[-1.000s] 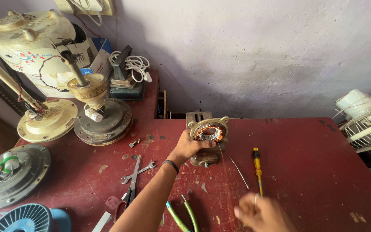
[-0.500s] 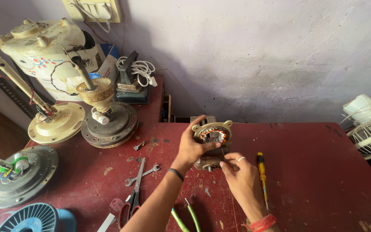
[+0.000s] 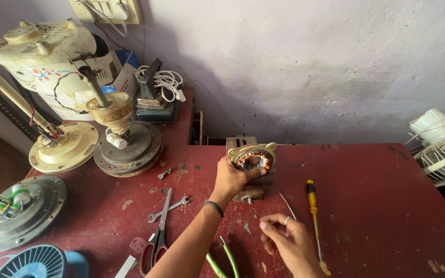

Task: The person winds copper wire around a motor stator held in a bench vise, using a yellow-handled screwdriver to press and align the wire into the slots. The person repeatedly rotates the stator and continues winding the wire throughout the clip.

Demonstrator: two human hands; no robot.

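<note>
Your left hand (image 3: 235,177) is wrapped around the small motor stator (image 3: 252,159) at the centre of the frame, holding it tilted so its copper windings face you, just above a metal block that sits on the red workbench (image 3: 377,206). That grip looks the same as it did half a second ago; the stator has hardly shifted.

What has changed is your right hand (image 3: 288,239). Half a second ago it was up beside the stator, nearly touching your left hand; now it has drawn back toward the lower centre of the frame, fingers loosely curled with the tips pinched together. A thin wire (image 3: 287,205) lies just above those fingertips (whether you are pinching anything is too fine to tell). So the stator is now carried by the left hand alone, and the right is off it.

Just right of your right hand lies the yellow-handled screwdriver (image 3: 312,206), untouched. The green-handled pliers (image 3: 222,260) sit at the bottom edge beside your left forearm, with the red-handled scissors (image 3: 158,231) and a small spanner (image 3: 171,206) to the lower left. Two ceiling fan motors (image 3: 130,144) stand at the upper left, and a white fan guard (image 3: 441,149) pokes in at the right edge.
</note>
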